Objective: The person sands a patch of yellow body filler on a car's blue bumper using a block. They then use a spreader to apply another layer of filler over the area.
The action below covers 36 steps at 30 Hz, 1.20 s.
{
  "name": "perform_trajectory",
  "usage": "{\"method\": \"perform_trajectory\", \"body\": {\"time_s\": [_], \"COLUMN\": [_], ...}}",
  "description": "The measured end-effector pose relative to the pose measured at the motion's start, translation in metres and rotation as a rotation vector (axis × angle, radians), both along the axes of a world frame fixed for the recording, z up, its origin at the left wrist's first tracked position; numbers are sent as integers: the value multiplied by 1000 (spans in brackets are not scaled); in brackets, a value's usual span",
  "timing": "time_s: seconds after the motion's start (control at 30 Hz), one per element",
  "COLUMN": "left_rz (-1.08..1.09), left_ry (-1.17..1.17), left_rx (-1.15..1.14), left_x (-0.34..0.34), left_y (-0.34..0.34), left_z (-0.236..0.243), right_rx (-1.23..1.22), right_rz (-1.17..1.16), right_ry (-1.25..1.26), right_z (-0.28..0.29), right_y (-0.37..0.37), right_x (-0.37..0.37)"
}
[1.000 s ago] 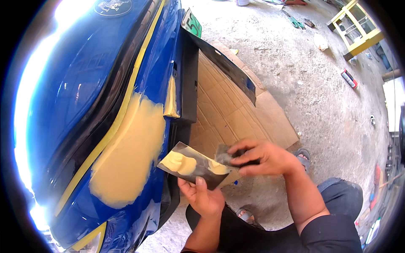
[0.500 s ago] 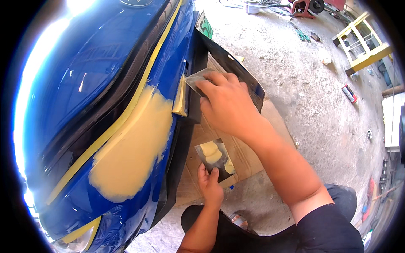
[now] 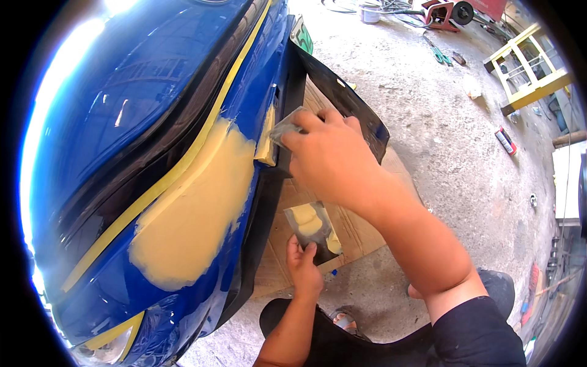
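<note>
The corner of a blue car body (image 3: 140, 73) fills the left, with a broad patch of cream-yellow body filler (image 3: 192, 211) smeared over it. A smaller strip of filler (image 3: 265, 142) coats an edge beside a dark gap. My right hand (image 3: 333, 153) pinches a thin, greyish see-through spreader (image 3: 285, 126), its edge at or just beside that strip; contact is unclear. Lower down, my left hand (image 3: 304, 269) grips a dark flat mixing plate (image 3: 318, 246) between thumb and fingers. Two dabs of yellow filler (image 3: 304, 219) lie on the plate.
Yellow masking tape (image 3: 177, 174) runs along the dark trim. A black panel (image 3: 342, 98) juts out beyond my right hand. Cardboard (image 3: 275, 269) covers the floor below. Farther right are a yellow stand (image 3: 532, 92), a small can (image 3: 505, 141) and green-handled tool (image 3: 439, 55).
My right hand and the spreader have shifted slightly down along the small filler strip, and the wrist has dropped. My left hand keeps the plate in nearly the same place.
</note>
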<state>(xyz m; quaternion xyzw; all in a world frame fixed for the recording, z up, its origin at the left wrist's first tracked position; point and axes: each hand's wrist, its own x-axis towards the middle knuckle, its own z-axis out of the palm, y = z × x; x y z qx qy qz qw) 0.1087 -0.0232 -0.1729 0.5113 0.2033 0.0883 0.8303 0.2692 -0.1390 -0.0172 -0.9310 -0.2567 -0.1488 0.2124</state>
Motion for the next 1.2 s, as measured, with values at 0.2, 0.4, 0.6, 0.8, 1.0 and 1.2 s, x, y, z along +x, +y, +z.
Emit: {"method": "perform_trajectory", "body": {"time_s": [0.2,0.4,0.6,0.8,1.0,1.2], "left_rz": [-22,-58,-25,13,37,10], "left_ry": [26,-21,-23,119,188,210], "left_rx": [-179,-394,-402,-356,-365,-323], "left_x": [2,8,12,10,6,-1], "left_y": [3,1,6,14,12,16], "left_z": [4,14,11,0,-12,-15], "right_rx": [236,727,639,975,1090,1131], "right_rz": [216,448,448,107,208,244], "right_ry": [146,670,740,712,216,238], "right_z": [1,-71,-142,-115,-110,-106], "right_y": [-22,-62,-88,-50,17,34], "right_x": [-39,-84,-83,-33,30,27]}}
